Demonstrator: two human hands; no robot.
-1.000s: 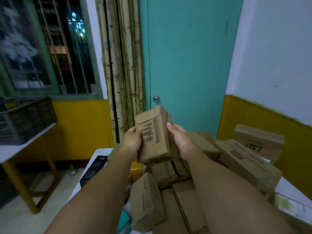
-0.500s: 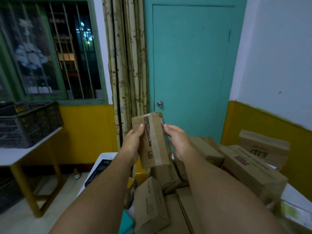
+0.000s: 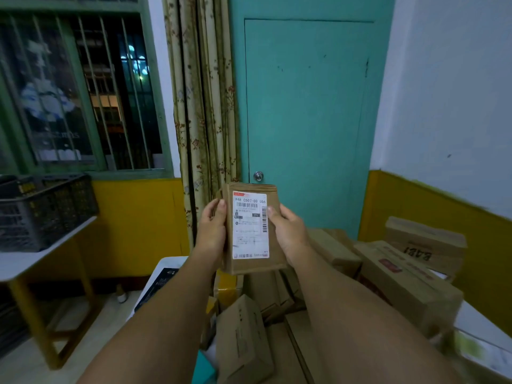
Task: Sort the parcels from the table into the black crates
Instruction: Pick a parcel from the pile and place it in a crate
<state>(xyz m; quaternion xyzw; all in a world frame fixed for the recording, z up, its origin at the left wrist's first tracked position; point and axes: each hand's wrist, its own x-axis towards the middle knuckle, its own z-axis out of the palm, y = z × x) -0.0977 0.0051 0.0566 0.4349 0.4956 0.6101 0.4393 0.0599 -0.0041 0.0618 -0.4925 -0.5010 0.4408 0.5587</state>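
Note:
I hold a small brown cardboard parcel (image 3: 253, 266) upright in front of me, its white shipping label with a barcode facing the camera. My left hand (image 3: 212, 234) grips its left side and my right hand (image 3: 288, 234) grips its right side. Below and to the right, a heap of cardboard parcels (image 3: 401, 281) lies on the white table (image 3: 482, 325). A black crate (image 3: 47, 209) stands on a side table at the left.
The side table (image 3: 16, 266) has a white top and yellow legs. A teal door (image 3: 304, 106) and a floral curtain (image 3: 205, 106) are straight ahead, a barred window (image 3: 83, 87) at the left. A dark flat box (image 3: 158, 286) lies at the table's left edge.
Both hands have turned the parcel round, so that its labelled face now points at me instead of its taped side. The view has tilted down slightly.

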